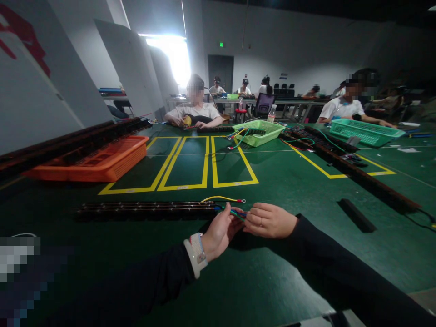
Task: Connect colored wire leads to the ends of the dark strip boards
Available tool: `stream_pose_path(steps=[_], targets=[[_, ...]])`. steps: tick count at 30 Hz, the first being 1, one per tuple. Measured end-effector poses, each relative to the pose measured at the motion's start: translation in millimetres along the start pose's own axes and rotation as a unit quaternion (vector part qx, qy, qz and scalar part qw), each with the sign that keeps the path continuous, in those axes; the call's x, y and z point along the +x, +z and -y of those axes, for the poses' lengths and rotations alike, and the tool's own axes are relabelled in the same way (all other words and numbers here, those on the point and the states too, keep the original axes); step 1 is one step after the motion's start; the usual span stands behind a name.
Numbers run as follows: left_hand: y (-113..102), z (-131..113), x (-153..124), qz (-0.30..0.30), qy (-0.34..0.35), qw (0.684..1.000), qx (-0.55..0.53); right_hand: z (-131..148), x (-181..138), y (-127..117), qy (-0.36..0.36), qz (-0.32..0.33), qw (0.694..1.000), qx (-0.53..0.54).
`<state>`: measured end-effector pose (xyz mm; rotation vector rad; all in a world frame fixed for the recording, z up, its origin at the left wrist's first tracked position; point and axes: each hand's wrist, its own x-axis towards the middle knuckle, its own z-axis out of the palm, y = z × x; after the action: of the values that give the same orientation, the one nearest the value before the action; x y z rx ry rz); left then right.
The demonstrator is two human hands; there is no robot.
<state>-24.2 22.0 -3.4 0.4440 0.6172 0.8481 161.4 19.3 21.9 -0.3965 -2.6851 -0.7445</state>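
My left hand [220, 232] and my right hand [269, 220] meet near the table's middle, both pinched on short coloured wires [238, 212], green and blue among them. A yellow wire with a red end [223, 198] curves just beyond them. The wires lead to the right end of a long dark strip [146, 210] lying flat on the green table [272, 272]. A white band sits on my left wrist.
An orange basket [91, 161] stands at the left, a green basket [258, 131] with wires behind the yellow floor-tape boxes, a teal basket [364, 131] at the right. More long dark strips [344, 163] cross the right side. A small black bar [356, 215] lies nearby. Several seated people work beyond.
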Motion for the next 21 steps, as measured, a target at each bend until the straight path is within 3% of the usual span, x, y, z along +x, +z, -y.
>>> stream_pose_path(steps=[6,9,12,15,21], targets=[[2.5,-1.1,-1.7,0.020,0.002,1.000,0.002,1.1,3.5,0.8,0.128,-0.078,0.982,0.116],[3.2,-0.1,-1.5,0.041,0.017,0.999,0.005,0.2,5.6,2.4,0.258,-0.121,0.934,0.214],[2.7,1.8,-0.5,0.036,0.036,0.998,0.023,-3.2,3.7,9.7,0.368,-0.152,0.885,0.241],[1.7,3.3,0.1,0.026,0.042,0.998,0.047,-8.0,-1.6,20.6,0.400,-0.121,0.882,0.221],[-0.3,3.5,0.8,0.046,0.048,0.996,0.054,-11.1,-6.8,30.3,0.332,0.035,0.933,0.134]])
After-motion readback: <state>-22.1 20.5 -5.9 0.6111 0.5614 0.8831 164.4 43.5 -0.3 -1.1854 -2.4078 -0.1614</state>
